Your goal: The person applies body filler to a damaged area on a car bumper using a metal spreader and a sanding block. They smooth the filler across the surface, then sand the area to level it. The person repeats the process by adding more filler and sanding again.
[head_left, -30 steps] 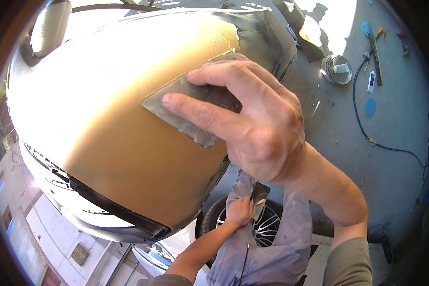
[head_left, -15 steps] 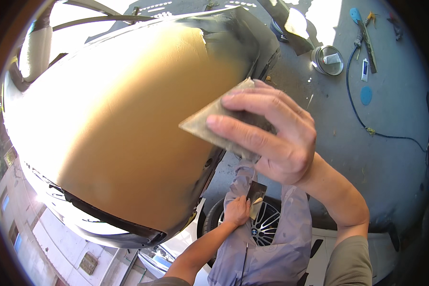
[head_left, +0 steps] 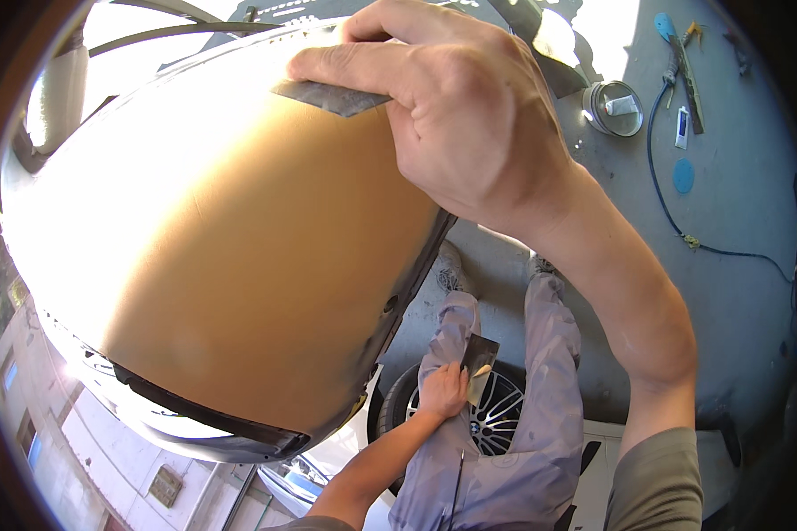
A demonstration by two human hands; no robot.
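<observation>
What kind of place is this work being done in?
Probably a car body repair yard or workshop. A car hood coated in tan filler is being smoothed with a spreader, and a tin, hose and tools lie on the concrete floor.

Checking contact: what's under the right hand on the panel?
Under the right hand a grey sheet lies on the tan panel; one corner shows past the fingers. The rest of the sheet and the panel beneath are covered by the hand.

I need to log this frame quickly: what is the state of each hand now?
Left hand: closed on a flat metal spreader, held low by the leg.
Right hand: pressing a grey sanding sheet onto the tan car panel.
</observation>
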